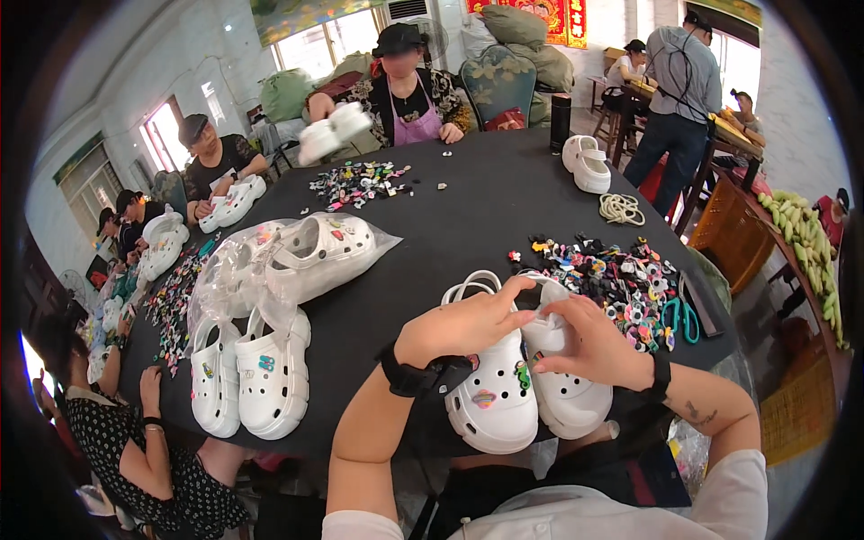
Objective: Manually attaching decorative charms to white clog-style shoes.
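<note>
Two white clogs stand side by side before me, toes toward me: the left clog (490, 423) and the right clog (576, 409). A rainbow-coloured charm (484, 399) and a green charm (523, 375) sit on the left one. My left hand (468, 319) reaches across the left clog, its thumb and fingers closed at the right clog's opening. My right hand (601, 342) curls over that clog from the right, thumb and forefinger bent around its opening. Whitish crumpled material (549, 335) shows between the hands; how the fingertips grip it is partly hidden.
A pile of colourful charms (621, 288), teal scissors (679, 319) and cream straps (621, 209) lie to the right. Bagged clogs (315, 252) and another white pair (270, 387) stand left. Across the dark table (468, 216), a person (409, 99) holds white clogs; others work nearby.
</note>
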Demonstrator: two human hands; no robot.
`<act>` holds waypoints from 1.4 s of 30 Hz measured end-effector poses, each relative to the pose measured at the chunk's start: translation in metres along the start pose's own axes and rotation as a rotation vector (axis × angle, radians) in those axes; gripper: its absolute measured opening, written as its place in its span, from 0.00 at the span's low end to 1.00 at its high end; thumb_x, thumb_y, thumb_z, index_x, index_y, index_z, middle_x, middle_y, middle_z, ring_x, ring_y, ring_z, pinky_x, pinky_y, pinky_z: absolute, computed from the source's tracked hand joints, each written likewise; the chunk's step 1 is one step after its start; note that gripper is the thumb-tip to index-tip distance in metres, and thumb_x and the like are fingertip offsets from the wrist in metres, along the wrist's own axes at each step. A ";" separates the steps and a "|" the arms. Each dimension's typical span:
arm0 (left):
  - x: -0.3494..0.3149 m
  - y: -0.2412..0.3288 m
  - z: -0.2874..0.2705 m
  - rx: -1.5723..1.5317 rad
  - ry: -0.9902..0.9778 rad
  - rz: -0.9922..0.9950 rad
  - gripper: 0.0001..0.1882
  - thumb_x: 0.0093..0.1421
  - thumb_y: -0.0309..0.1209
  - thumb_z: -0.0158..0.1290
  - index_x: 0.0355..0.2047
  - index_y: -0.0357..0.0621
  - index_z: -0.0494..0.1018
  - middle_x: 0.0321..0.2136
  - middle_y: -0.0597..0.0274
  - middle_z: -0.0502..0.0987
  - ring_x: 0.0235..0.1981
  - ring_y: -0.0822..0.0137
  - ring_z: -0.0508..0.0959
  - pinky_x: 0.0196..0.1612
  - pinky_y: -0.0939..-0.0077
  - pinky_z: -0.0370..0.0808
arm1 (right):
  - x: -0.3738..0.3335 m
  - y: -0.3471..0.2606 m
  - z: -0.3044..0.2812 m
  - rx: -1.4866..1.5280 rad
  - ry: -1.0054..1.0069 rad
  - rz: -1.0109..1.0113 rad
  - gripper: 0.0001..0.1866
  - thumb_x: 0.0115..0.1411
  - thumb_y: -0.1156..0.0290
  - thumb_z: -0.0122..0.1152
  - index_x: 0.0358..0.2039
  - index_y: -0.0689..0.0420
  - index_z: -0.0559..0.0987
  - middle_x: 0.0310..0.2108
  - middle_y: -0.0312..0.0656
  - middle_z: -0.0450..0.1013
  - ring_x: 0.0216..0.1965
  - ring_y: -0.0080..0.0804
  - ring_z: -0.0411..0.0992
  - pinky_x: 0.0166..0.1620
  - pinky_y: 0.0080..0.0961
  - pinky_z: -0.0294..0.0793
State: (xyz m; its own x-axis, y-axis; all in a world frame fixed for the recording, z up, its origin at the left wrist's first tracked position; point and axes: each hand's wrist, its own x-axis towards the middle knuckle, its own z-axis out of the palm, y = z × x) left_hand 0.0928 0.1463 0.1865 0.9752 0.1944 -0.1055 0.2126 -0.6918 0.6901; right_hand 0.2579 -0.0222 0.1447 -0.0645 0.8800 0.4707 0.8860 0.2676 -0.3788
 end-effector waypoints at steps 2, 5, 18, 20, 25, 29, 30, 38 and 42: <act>0.003 0.003 0.000 -0.015 -0.026 -0.032 0.28 0.69 0.46 0.42 0.63 0.46 0.52 0.29 0.47 0.76 0.32 0.56 0.78 0.39 0.64 0.72 | 0.004 0.004 -0.001 0.088 -0.088 0.157 0.34 0.46 0.53 0.74 0.45 0.63 0.72 0.39 0.49 0.72 0.44 0.47 0.71 0.47 0.37 0.70; 0.002 0.004 0.002 -0.050 -0.025 -0.077 0.27 0.70 0.48 0.39 0.62 0.46 0.54 0.29 0.48 0.75 0.32 0.57 0.78 0.38 0.65 0.72 | 0.014 0.011 0.000 0.164 -0.208 0.148 0.30 0.46 0.57 0.73 0.42 0.64 0.74 0.35 0.50 0.73 0.39 0.46 0.73 0.41 0.34 0.73; -0.008 0.009 0.002 -0.021 0.005 -0.015 0.29 0.66 0.54 0.43 0.53 0.41 0.64 0.22 0.49 0.76 0.22 0.60 0.78 0.23 0.69 0.73 | 0.018 0.018 0.002 0.035 -0.338 -0.024 0.22 0.52 0.56 0.68 0.43 0.57 0.80 0.47 0.45 0.66 0.53 0.40 0.61 0.61 0.49 0.47; -0.007 0.012 0.004 -0.017 -0.008 0.003 0.29 0.66 0.54 0.44 0.52 0.40 0.65 0.22 0.49 0.76 0.22 0.60 0.78 0.23 0.70 0.73 | 0.016 0.020 0.000 -0.008 -0.311 -0.087 0.22 0.52 0.57 0.68 0.44 0.57 0.80 0.52 0.46 0.62 0.58 0.43 0.57 0.62 0.48 0.47; -0.011 0.001 0.016 0.072 0.031 0.089 0.32 0.60 0.56 0.51 0.51 0.41 0.67 0.25 0.46 0.78 0.31 0.50 0.80 0.36 0.61 0.75 | -0.022 0.024 -0.006 0.525 -0.105 0.167 0.30 0.58 0.69 0.60 0.60 0.59 0.65 0.62 0.46 0.57 0.63 0.40 0.53 0.64 0.41 0.50; -0.003 0.007 0.031 0.168 0.096 0.189 0.31 0.55 0.52 0.58 0.48 0.39 0.71 0.24 0.45 0.78 0.29 0.50 0.80 0.34 0.62 0.74 | -0.082 0.035 -0.036 0.698 0.039 0.490 0.25 0.64 0.75 0.50 0.62 0.60 0.61 0.58 0.41 0.61 0.59 0.30 0.59 0.62 0.29 0.54; 0.001 0.010 0.034 0.180 0.110 0.235 0.31 0.52 0.51 0.61 0.46 0.38 0.73 0.24 0.45 0.78 0.29 0.51 0.80 0.34 0.63 0.74 | -0.096 0.041 -0.032 0.703 0.149 0.559 0.21 0.65 0.76 0.49 0.59 0.60 0.64 0.51 0.38 0.66 0.53 0.26 0.63 0.57 0.23 0.60; -0.002 0.010 0.036 0.254 0.120 0.124 0.26 0.40 0.46 0.68 0.38 0.45 0.81 0.23 0.54 0.80 0.26 0.58 0.81 0.30 0.68 0.74 | -0.119 0.074 0.031 0.503 0.379 0.513 0.06 0.66 0.73 0.53 0.33 0.61 0.73 0.30 0.35 0.67 0.31 0.20 0.63 0.35 0.17 0.62; -0.041 0.033 0.031 0.123 0.096 -0.020 0.25 0.41 0.43 0.68 0.41 0.47 0.81 0.26 0.54 0.81 0.28 0.59 0.81 0.30 0.67 0.74 | -0.111 0.059 0.025 0.186 0.363 0.343 0.05 0.65 0.75 0.53 0.32 0.62 0.72 0.28 0.36 0.66 0.30 0.23 0.63 0.37 0.19 0.62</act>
State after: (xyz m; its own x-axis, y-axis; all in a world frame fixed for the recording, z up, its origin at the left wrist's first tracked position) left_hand 0.0622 0.0938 0.1916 0.9615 0.2710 -0.0452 0.2438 -0.7659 0.5950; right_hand 0.3054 -0.0946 0.0499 0.4067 0.7457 0.5278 0.7297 0.0824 -0.6788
